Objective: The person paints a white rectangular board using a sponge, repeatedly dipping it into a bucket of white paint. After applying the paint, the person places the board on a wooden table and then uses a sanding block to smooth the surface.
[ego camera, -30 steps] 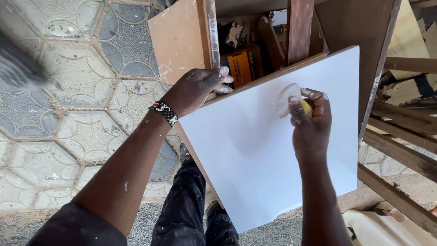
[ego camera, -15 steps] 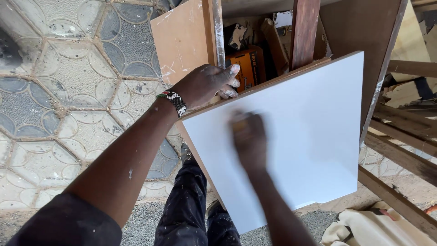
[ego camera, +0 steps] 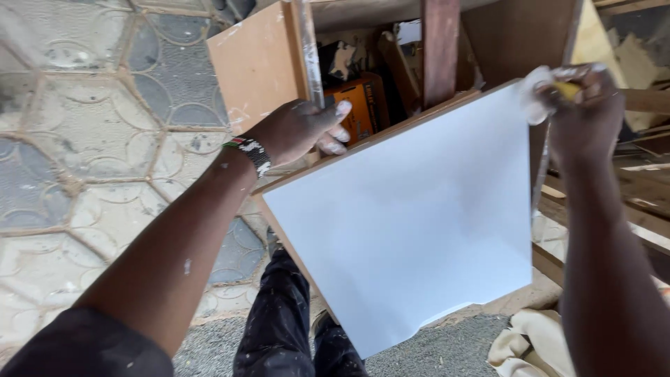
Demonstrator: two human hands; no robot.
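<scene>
A white painted board (ego camera: 412, 216) with a brown edge leans tilted in front of me, over my knees. My left hand (ego camera: 300, 129), with a beaded wristband, grips the board's upper left edge, fingers curled over the top. At the board's top right corner my right hand (ego camera: 583, 112) is closed around a yellow sanding pad (ego camera: 541, 94) dusted white.
Behind the board stand a brown wooden panel (ego camera: 258, 63), a dark upright post (ego camera: 440, 45) and an orange box (ego camera: 356, 105) among clutter. Wooden rails (ego camera: 628, 209) run on the right. Patterned paving (ego camera: 84, 139) lies to the left, and a cream cloth (ego camera: 523, 342) lies at the lower right.
My right hand swept with the pad from the board's upper middle toward the left, then out to the top right corner. My left hand kept its grip on the edge.
</scene>
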